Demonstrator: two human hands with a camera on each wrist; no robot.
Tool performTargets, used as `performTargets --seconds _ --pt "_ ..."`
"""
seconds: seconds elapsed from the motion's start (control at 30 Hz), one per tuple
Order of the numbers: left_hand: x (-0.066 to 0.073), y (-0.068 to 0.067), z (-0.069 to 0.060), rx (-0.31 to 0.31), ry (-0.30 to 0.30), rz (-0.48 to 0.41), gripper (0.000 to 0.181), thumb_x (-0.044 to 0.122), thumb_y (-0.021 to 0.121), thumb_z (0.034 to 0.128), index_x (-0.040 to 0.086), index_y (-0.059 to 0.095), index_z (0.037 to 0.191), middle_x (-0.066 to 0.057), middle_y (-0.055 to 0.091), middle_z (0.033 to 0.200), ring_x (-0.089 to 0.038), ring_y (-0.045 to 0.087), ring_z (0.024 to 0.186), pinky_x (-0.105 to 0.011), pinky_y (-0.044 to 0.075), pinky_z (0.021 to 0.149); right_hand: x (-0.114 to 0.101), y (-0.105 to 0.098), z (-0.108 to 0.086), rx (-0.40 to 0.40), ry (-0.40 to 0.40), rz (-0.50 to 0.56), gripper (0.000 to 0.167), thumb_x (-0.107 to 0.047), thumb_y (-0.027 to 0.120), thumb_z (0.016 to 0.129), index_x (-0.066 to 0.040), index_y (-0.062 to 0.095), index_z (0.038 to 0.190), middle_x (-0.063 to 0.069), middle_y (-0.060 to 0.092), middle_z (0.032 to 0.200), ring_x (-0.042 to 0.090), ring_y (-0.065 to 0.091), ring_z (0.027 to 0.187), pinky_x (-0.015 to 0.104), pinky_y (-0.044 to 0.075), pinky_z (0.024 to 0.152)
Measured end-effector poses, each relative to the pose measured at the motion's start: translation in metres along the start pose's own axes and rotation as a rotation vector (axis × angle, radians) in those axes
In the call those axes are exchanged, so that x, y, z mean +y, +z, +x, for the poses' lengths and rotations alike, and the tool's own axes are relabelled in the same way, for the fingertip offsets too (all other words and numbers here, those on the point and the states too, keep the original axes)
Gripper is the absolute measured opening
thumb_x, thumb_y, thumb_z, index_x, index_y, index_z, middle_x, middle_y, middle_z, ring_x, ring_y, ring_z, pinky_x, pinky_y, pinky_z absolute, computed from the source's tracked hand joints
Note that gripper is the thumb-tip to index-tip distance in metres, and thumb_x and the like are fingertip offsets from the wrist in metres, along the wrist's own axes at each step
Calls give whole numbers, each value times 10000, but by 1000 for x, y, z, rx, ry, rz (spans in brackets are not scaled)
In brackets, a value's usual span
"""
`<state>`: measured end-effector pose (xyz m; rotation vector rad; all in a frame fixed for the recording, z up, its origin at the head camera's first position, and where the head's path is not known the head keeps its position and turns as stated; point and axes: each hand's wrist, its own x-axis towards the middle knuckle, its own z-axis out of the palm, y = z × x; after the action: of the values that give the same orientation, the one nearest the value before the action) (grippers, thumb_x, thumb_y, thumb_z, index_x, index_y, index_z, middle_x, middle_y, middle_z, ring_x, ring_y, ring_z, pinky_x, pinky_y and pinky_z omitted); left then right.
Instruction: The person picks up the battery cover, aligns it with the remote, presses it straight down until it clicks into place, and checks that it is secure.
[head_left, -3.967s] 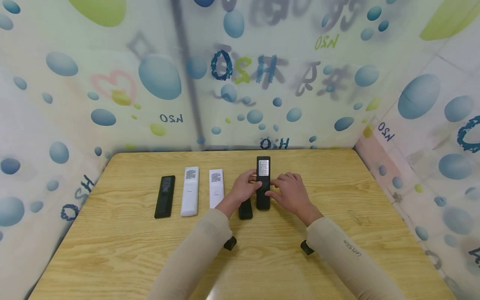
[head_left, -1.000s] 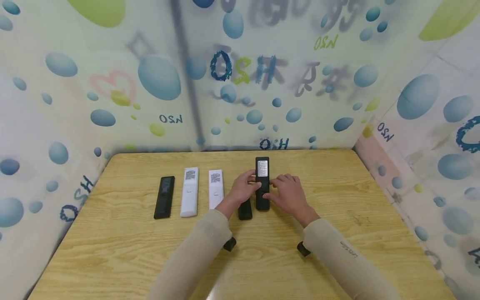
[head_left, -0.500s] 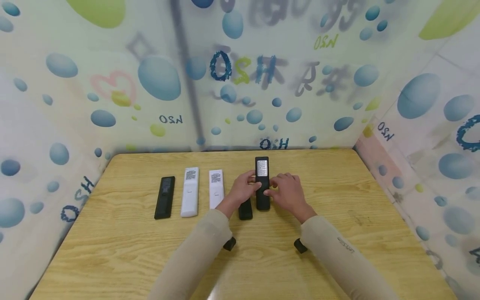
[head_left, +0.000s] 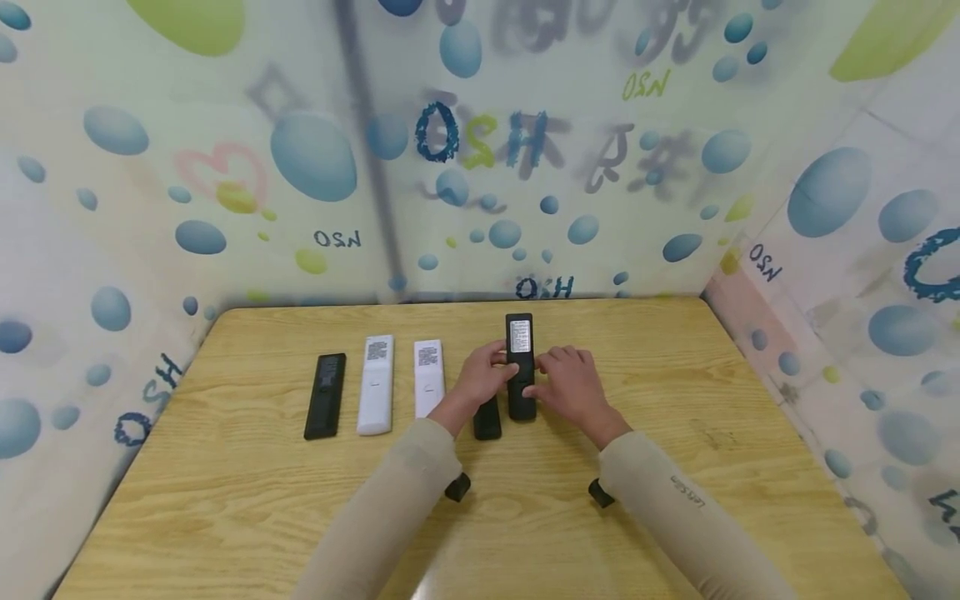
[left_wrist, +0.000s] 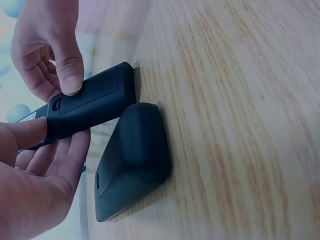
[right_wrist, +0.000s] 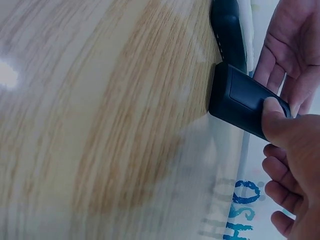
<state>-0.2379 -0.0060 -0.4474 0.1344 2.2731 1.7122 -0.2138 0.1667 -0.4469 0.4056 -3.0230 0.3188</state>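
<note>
A black remote control [head_left: 521,407] lies back side up between both hands, its white label at the far end. My left hand [head_left: 482,375] grips it from the left, thumb on the edge and fingers underneath in the left wrist view. From the other side my right hand [head_left: 573,383] holds it, the thumb pressing on the battery cover [left_wrist: 95,92] by the latch. The cover sits in place. In the right wrist view, the near end of this remote [right_wrist: 235,95] is at the tabletop. Another black remote [left_wrist: 135,160] lies beside it, partly hidden by the left hand in the head view.
To the left, two white remotes [head_left: 377,392] and a further black remote [head_left: 325,396] lie face down in a row on the wooden table [head_left: 525,533]. A patterned wall [head_left: 465,233] stands behind the table's far edge.
My right hand and forearm have shifted slightly inward, to the left. The left hand keeps its grip and the remote stays in nearly the same place.
</note>
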Motion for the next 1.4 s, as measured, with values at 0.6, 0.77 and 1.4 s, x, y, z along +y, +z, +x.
performTargets --seconds 0.6,0.77,1.4 --pt "-1 0 2 -13 -18 -18 468 118 595 968 123 494 1425 -156 645 1242 -223 645 999 -414 566 875 0 -6 -4 34 -45 10 467 -503 730 809 -132 679 1089 19 647 993 242 542 1014 464 396 977" --pt "1 0 1 -16 -22 -12 468 125 589 973 132 487 1430 -149 642 1245 -223 642 1007 -406 565 877 1 -6 -4 39 -44 18 460 -498 733 809 -135 683 1088 21 655 987 240 542 1001 459 396 961" --pt "1 7 -4 -57 -88 14 479 150 586 976 55 460 1428 -174 607 1271 -252 649 1023 -388 565 853 28 -21 -15 33 -40 59 400 -450 698 873 -159 691 1148 42 682 1028 269 559 1056 535 371 995"
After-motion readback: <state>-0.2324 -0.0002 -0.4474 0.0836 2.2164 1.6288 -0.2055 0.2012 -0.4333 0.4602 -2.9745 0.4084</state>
